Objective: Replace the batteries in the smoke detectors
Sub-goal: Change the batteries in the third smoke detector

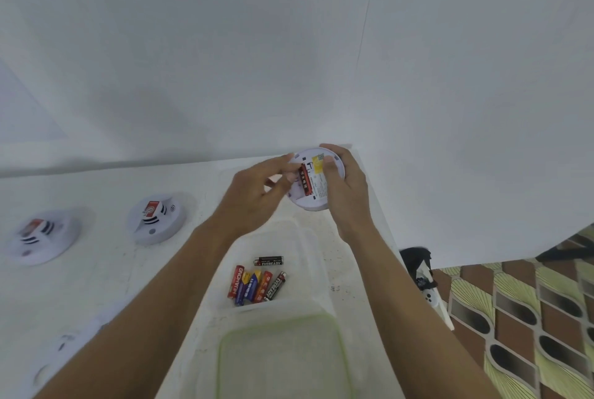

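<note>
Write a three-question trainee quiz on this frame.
1. True or false: the right hand grips the upturned detector.
2. How many other detectors lie on the table?
3. The red battery pinched by the left hand is: A) on the table; B) in the upturned detector's back; C) in the right hand.
Key: 1 true; 2 two; 3 B.
</note>
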A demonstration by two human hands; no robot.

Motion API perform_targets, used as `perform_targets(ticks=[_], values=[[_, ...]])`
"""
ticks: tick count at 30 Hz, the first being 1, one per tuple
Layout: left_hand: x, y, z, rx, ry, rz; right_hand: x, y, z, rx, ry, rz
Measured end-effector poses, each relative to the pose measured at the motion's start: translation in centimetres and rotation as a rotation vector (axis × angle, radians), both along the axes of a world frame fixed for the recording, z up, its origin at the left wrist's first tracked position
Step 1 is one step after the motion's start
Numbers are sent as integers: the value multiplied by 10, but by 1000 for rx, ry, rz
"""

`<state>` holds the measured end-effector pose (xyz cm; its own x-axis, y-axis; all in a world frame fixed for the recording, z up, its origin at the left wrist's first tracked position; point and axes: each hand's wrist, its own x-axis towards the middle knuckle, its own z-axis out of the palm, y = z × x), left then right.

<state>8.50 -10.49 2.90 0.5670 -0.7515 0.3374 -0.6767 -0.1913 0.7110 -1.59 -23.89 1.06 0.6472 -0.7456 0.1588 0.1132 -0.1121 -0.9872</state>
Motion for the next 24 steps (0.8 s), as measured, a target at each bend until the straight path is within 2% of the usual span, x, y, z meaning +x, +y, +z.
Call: perform_targets(ticks=[2,4,10,16,19,24], values=[[11,5,6,-3,9,87,1,1,1,0,22,33],[30,11,7,66,-97,180,1,3,2,1,30,44],[71,18,2,729,-322,279,1,6,2,14,17,59],[78,9,-9,1179,-570,247,2,8,-1,12,29,72],[74,6,-13,1219,-627,243,2,8,0,15,17,69],[74,6,-16,1166,-632,279,1,9,-1,9,20,74]])
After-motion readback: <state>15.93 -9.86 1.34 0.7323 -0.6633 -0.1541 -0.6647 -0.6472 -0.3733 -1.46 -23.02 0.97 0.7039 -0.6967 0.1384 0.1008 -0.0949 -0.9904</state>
